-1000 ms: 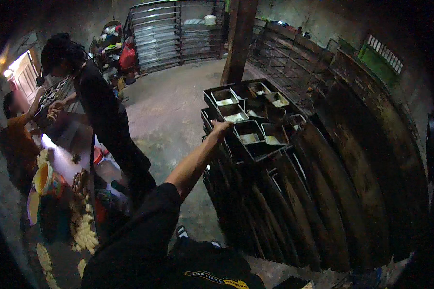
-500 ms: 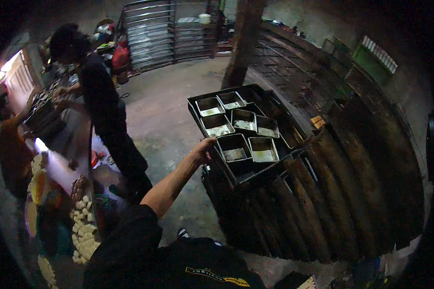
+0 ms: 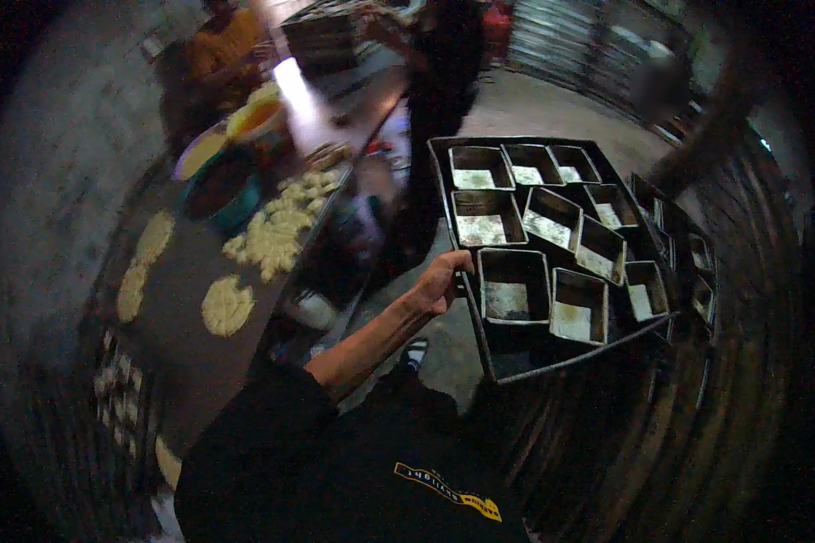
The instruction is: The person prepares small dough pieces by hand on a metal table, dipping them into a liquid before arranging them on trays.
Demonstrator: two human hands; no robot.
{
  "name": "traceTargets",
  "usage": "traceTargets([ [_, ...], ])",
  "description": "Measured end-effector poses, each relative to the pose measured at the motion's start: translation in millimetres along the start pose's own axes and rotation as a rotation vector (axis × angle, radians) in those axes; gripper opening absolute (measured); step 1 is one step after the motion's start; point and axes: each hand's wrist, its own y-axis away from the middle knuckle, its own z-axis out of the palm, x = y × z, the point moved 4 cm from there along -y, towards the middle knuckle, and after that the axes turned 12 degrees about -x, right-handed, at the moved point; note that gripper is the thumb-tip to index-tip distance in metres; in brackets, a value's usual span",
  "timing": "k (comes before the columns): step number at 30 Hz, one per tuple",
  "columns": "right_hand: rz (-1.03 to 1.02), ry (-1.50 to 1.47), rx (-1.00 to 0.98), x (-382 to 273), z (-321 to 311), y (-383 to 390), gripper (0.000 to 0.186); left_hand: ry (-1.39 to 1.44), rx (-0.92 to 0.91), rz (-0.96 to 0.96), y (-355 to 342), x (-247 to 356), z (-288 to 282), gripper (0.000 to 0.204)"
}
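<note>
My left hand point(image 3: 444, 279) is closed on the left rim of a large dark baking tray point(image 3: 513, 350), which is tilted in front of me. On the tray stand several rectangular metal loaf tins, with pale worn bottoms and nothing in them. One loaf tin point(image 3: 513, 288) is right beside my fingers; a few others sit askew. My right hand is out of view, and whatever holds or supports the tray's right side cannot be made out.
To the left, a long table point(image 3: 190, 362) bears many pale dough pieces point(image 3: 276, 231), a flat dough round point(image 3: 228, 306) and a green basin point(image 3: 222, 192). Beyond it are a person in orange point(image 3: 228, 50) and a person in dark clothes point(image 3: 444, 77). Dark ridged surfaces point(image 3: 598, 434) lie right.
My view has swung left, bringing the dough table closer to the middle. The tray has come nearer and turned, off the dark stack, with my left hand still on its rim.
</note>
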Motion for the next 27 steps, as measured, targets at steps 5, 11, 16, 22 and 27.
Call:
traceTargets([
  [5, -0.140, 0.185, -0.157, -59, -115, -87, 0.038, 0.062, 0.249, 0.169, 64, -33, 41, 0.012],
  [11, -0.324, 0.403, -0.390, -154, -206, -185, 0.038, -0.304, 0.764, 0.566, 133, -103, 99, 0.018],
  [16, -0.459, 0.534, -0.564, -239, -198, -260, 0.038, -0.227, 1.004, 0.779, 133, -114, 134, 0.018],
  [22, -0.518, 0.689, -0.723, -315, -151, -309, 0.038, 0.325, 1.220, 0.925, 155, -148, 102, 0.014],
  [27, -0.500, 0.726, -0.812, -326, -74, -311, 0.038, 0.488, 1.216, 1.260, 223, -113, 17, 0.011],
])
